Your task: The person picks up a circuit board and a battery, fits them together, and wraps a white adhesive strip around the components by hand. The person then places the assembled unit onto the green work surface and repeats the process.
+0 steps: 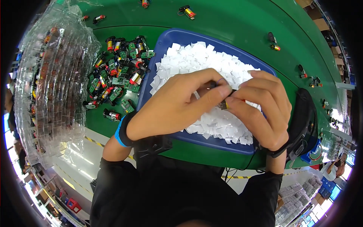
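Both my hands meet over a blue tray (pixel 160 47) filled with small white paper-like squares (pixel 196 56). My left hand (pixel 177 104) is closed, its thumb and index finger pinching a small electronic assembly (pixel 224 106). The thumb and fingers of my right hand (pixel 266 104) close on the other side of the same piece. Of the assembly I see a dark part, a bit of yellow and a thin wire; the fingers hide the rest. Left of the tray lies a heap of similar assemblies (pixel 119 72), with green circuit boards and red-and-yellow cylinders.
A tall stack of clear plastic trays (pixel 62 83) stands at the left edge of the green table (pixel 234 19). Single assemblies lie scattered along the far side, including one (pixel 188 12) near the top. A black bag-like object (pixel 304 121) sits right of my right hand.
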Tool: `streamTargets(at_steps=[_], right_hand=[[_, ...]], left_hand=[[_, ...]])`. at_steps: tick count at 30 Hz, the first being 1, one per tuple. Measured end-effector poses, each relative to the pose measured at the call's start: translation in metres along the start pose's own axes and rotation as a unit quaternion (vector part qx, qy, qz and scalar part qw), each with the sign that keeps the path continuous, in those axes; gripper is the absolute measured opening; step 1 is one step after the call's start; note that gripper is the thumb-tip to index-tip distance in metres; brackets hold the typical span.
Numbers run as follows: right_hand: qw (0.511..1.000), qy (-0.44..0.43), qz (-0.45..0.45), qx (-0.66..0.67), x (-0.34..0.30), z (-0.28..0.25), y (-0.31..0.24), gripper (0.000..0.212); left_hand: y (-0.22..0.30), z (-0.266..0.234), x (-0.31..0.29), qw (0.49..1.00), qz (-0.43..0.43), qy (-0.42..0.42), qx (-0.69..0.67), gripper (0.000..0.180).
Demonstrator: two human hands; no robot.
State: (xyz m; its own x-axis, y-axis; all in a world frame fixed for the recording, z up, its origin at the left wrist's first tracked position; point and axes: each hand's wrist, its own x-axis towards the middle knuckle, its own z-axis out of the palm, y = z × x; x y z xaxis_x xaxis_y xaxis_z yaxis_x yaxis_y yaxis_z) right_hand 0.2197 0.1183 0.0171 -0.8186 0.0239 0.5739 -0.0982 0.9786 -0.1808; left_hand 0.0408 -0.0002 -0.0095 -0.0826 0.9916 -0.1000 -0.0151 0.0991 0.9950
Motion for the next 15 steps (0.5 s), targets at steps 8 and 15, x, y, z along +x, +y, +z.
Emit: streamTargets(at_steps=[8, 15], right_hand=[[0.998, -0.022, 0.061, -0.026, 0.0, 0.004, -0.007, 0.023], [0.999, 0.03, 0.03, -0.018, -0.001, 0.001, -0.011, 0.034]], left_hand=[[0.002, 0.004, 0.0, 0.998, -0.017, 0.006, 0.061, 0.023], [0.008, 0.003, -0.002, 0.997, -0.017, -0.024, -0.068, 0.028]])
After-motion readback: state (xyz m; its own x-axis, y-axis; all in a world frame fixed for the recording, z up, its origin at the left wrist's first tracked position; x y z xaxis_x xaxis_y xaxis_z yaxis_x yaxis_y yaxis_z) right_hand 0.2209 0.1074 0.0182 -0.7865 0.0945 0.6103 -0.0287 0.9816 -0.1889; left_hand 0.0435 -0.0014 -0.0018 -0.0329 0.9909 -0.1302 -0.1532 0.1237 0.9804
